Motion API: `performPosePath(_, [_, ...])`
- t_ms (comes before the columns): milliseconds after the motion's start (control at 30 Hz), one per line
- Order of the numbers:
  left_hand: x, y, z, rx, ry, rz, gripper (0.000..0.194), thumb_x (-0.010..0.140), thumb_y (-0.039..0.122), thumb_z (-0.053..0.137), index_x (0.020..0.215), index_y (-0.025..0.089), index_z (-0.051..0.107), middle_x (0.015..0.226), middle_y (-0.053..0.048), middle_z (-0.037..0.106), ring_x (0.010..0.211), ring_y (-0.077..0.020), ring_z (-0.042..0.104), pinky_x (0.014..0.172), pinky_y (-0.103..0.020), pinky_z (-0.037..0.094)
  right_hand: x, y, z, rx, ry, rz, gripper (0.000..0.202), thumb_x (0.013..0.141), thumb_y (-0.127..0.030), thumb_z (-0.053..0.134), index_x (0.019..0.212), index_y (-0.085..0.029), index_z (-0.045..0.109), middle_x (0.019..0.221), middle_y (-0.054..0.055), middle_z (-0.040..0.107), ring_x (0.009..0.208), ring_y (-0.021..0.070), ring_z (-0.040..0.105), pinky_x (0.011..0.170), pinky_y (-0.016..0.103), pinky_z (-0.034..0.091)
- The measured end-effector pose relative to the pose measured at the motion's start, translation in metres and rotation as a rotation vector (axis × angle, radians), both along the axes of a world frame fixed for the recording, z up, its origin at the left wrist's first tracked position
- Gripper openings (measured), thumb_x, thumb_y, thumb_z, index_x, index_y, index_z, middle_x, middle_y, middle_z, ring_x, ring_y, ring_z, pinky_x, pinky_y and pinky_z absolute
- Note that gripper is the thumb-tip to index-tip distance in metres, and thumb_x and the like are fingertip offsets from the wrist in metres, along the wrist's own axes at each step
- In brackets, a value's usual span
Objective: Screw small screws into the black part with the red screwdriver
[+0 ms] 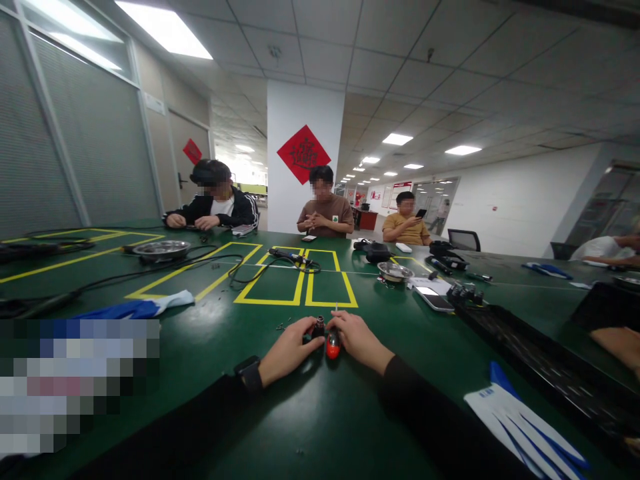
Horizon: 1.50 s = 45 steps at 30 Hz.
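My left hand point(290, 351), with a dark watch on its wrist, is closed round a small dark cylindrical part point(319, 327) that stands up from between thumb and fingers. Close beside it, my right hand point(355, 337) has its fingers wrapped over a screwdriver with a red and black handle point(333, 347). The red handle end points toward me, and a thin shaft shows past the fingertips. Both hands are low over the green table point(280, 427). A few tiny screws point(284, 325) lie just beyond my left hand.
Yellow tape outlines point(270, 302) mark the table ahead. A metal bowl point(395, 271), a phone point(434, 299) and a long black tray point(540, 360) lie to the right, with a white-blue glove point(520, 420) nearer. Cables and another bowl point(163, 249) are at left. Several people sit around.
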<state>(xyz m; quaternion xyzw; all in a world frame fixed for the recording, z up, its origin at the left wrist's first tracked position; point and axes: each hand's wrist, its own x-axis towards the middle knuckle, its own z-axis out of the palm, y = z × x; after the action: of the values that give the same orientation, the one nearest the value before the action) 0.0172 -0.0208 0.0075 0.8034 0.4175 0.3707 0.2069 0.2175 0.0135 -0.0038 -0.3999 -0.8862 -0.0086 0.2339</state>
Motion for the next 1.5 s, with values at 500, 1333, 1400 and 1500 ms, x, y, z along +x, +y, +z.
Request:
performPosePath(500, [-0.002, 0.003, -0.004, 0.03, -0.023, -0.016, 0.026, 0.075, 0.026, 0.058, 0.1, 0.018, 0.056, 0.092, -0.004, 0.06, 0.082, -0.0177, 0.055, 0.075, -0.03, 0.044, -0.003, -0.015, 0.008, -0.084, 0.144, 0.051, 0.03, 0.069, 0.004, 0.043, 0.082, -0.02, 0.056, 0.083, 0.002, 0.063, 0.08, 0.0169, 0.053, 0.074, 0.028, 0.038])
performPosePath(1333, [-0.003, 0.006, -0.009, 0.024, -0.009, -0.025, 0.031, 0.075, 0.029, 0.06, 0.103, 0.018, 0.055, 0.095, -0.005, 0.06, 0.084, -0.0184, 0.055, 0.073, -0.028, 0.044, -0.035, -0.044, 0.016, -0.306, 1.392, 0.14, 0.019, 0.093, -0.038, 0.031, 0.1, -0.022, 0.038, 0.065, -0.004, 0.058, 0.041, 0.0095, 0.056, 0.037, 0.018, 0.041])
performPosePath(1400, [-0.003, 0.006, -0.009, 0.022, -0.01, -0.02, 0.032, 0.074, 0.029, 0.06, 0.104, 0.017, 0.054, 0.096, -0.005, 0.06, 0.084, -0.0185, 0.055, 0.073, -0.028, 0.044, -0.037, -0.048, 0.018, -0.288, 1.406, 0.191, 0.018, 0.093, -0.036, 0.03, 0.101, -0.022, 0.037, 0.069, -0.003, 0.059, 0.046, 0.0108, 0.059, 0.042, 0.021, 0.045])
performPosePath(1500, [-0.002, 0.006, -0.008, 0.02, -0.008, -0.022, 0.032, 0.074, 0.029, 0.06, 0.104, 0.017, 0.054, 0.095, -0.005, 0.06, 0.083, -0.018, 0.055, 0.073, -0.028, 0.044, -0.039, -0.053, 0.018, -0.26, 1.359, 0.261, 0.016, 0.093, -0.034, 0.032, 0.101, -0.022, 0.037, 0.075, -0.001, 0.06, 0.051, 0.012, 0.061, 0.046, 0.024, 0.048])
